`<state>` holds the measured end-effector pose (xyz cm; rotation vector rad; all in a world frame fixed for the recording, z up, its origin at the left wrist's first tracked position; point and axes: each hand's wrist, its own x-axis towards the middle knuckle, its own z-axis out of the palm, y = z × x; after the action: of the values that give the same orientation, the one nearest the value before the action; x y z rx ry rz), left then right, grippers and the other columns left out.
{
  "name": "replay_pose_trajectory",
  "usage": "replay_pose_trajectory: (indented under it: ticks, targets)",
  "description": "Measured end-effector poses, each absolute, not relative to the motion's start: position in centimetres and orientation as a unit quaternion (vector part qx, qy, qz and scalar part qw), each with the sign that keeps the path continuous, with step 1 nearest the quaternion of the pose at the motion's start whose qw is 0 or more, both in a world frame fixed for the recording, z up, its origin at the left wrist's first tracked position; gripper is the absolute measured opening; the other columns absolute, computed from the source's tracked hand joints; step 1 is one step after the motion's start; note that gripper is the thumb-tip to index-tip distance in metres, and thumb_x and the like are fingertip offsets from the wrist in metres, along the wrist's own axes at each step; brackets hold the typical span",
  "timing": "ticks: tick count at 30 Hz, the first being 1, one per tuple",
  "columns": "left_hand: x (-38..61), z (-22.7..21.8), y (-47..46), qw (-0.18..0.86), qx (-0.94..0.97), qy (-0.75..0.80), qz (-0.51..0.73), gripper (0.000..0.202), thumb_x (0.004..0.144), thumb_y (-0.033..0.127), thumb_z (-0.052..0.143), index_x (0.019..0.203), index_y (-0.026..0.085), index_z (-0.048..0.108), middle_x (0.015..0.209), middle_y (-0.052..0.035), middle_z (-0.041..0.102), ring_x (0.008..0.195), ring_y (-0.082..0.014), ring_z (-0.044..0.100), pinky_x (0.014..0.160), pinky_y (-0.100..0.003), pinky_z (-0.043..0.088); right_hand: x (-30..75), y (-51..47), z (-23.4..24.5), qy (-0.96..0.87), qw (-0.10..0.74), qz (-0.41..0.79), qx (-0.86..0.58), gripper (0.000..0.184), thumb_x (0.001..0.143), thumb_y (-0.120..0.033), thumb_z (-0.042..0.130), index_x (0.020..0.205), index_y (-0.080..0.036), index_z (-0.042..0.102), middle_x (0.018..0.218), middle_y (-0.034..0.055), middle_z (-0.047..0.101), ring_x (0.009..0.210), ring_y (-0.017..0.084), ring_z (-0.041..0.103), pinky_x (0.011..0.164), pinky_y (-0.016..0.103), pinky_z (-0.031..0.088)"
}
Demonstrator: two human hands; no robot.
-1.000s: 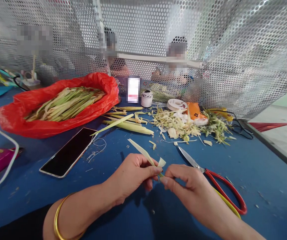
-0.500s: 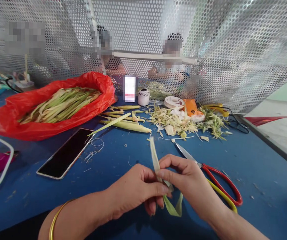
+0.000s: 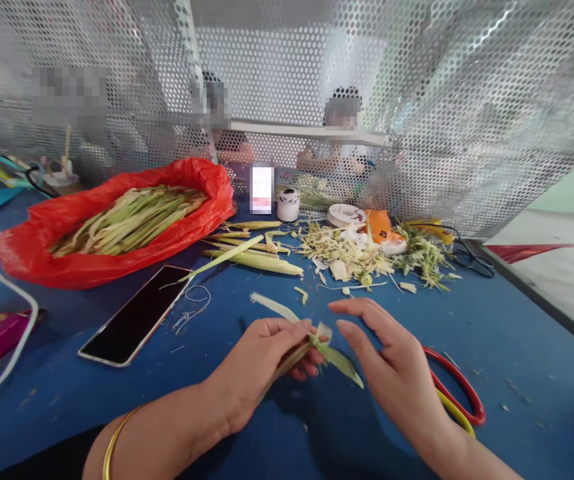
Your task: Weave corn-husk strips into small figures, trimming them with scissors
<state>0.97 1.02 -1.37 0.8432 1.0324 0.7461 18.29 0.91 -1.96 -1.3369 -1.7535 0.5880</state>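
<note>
My left hand [image 3: 271,350] pinches a small bundle of pale green leaf strips [image 3: 339,365], which look like corn husk. One strip sticks out up and left past the fingers, another hangs to the lower right, and a knot-like fold shows beside the thumb. My right hand [image 3: 391,353] is just right of the bundle, thumb and fingers apart, with nothing between them. Scissors [image 3: 459,380] with red and yellow handles lie under and behind the right hand, their blades hidden by it.
A red plastic bag [image 3: 91,267] of long husk leaves sits at left. A phone [image 3: 134,317] lies before it. Loose husks [image 3: 261,261], a heap of scraps [image 3: 337,253], a tape roll [image 3: 347,215] and an orange packet [image 3: 381,227] lie farther back. People sit behind a perforated screen [image 3: 287,80].
My right hand has let go of the strip and moved right, opening. The bundle has turned in my left hand, so the upright strip now leans left. The view has shifted slightly.
</note>
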Motion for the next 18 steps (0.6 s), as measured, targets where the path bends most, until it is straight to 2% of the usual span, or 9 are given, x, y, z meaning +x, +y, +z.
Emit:
replay_pose_trajectory:
  ticks: [5, 11, 15, 18]
  targets:
    - [0.4, -0.9, 1.4, 0.704, 0.372, 0.467, 0.384, 0.032, 0.075, 0.044, 0.070, 0.078, 0.013, 0.071, 0.070, -0.0045, 0.068, 0.062, -0.0120, 0.060, 0.060, -0.022, 0.045, 18.5, 0.8, -1.8, -0.726, 0.360, 0.244, -0.534, 0.024, 0.087, -0.042, 0.057, 0.098, -0.024, 0.067, 0.089, 0.0042, 0.072, 0.088, 0.023, 0.064, 0.075, 0.033, 0.048]
    - [0.5, -1.4, 1.3, 0.634, 0.444, 0.478, 0.415, 0.023, 0.075, 0.035, 0.071, 0.071, 0.013, 0.072, 0.072, -0.0033, 0.068, 0.062, -0.0101, 0.058, 0.058, -0.020, 0.043, 17.4, -0.2, -2.0, -0.723, 0.358, 0.255, -0.533, 0.019, 0.087, -0.035, 0.059, 0.073, -0.022, 0.064, 0.070, 0.0006, 0.068, 0.071, 0.019, 0.062, 0.065, 0.029, 0.045]
    - [0.6, -1.7, 1.5, 0.668, 0.395, 0.452, 0.440, 0.019, 0.072, 0.028, 0.074, 0.083, 0.013, 0.071, 0.072, -0.0019, 0.069, 0.056, -0.0076, 0.054, 0.049, -0.017, 0.038, 17.0, -1.1, -1.9, -0.765, 0.367, 0.257, -0.462, 0.017, 0.091, -0.028, 0.054, 0.082, -0.024, 0.067, 0.080, 0.0007, 0.071, 0.076, 0.018, 0.063, 0.071, 0.028, 0.045]
    - [0.5, -1.7, 1.7, 0.722, 0.321, 0.413, 0.452, 0.023, 0.069, 0.024, 0.077, 0.087, 0.015, 0.064, 0.069, -0.0006, 0.068, 0.047, -0.0041, 0.047, 0.043, -0.015, 0.032, 17.3, -0.7, -1.6, -0.753, 0.411, 0.228, -0.461, 0.019, 0.093, -0.028, 0.050, 0.085, -0.023, 0.066, 0.084, 0.0029, 0.069, 0.078, 0.018, 0.062, 0.072, 0.028, 0.045]
